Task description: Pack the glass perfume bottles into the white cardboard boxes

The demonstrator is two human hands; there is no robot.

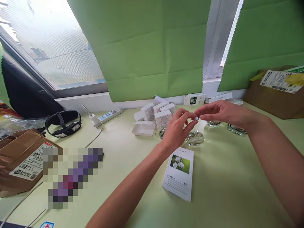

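Observation:
My left hand [177,128] pinches a small clear cap [196,118] between thumb and fingertips. From the other side my right hand [224,114] meets it, thumb and fingers drawn together in a pinch; what lies between them is hidden. Below both hands a clear glass bottle [195,139] with a rounded, flattened body stands on the table. Another glass bottle [162,132] is partly covered by my left hand. Beneath my right hand are a third bottle [213,123] and one more glass bottle [237,129]. A white box with a flower picture [178,180] lies nearer to me.
Several small white boxes [162,119] and an opened carton [143,129] sit behind my left hand. More white boxes [194,99] lie by the wall. Cardboard boxes stand left [26,158] and right [273,98]. A power strip [110,115] and black headband [63,123] are at left.

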